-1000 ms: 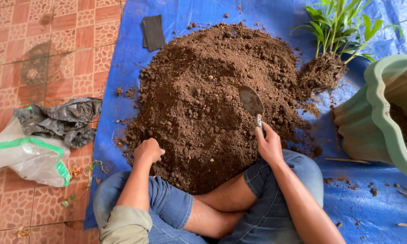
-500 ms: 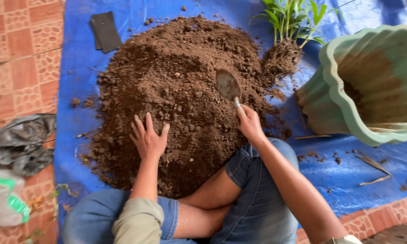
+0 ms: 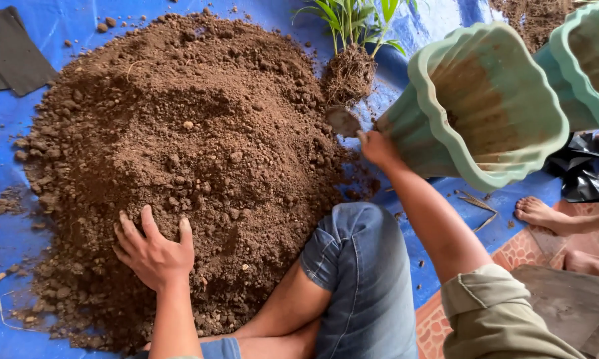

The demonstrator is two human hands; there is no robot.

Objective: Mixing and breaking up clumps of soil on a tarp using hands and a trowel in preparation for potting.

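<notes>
blue tarp [image 3: 6, 219] | left hand [image 3: 154, 252] flat on soil [image 3: 179, 146] | right hand [image 3: 377, 146] grips trowel [image 3: 342, 121]

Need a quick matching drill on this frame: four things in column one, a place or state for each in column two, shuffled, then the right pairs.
Things:
1. left hand
2. right hand
3. green pot
4. plant

Places or states:
A. tipped on its side, mouth towards the camera
B. pressed flat on the soil pile
C. bare root ball, lying on the blue tarp at the far edge of the soil
D. gripping a small trowel next to the root ball

Pairs: 1-B, 2-D, 3-A, 4-C
</notes>
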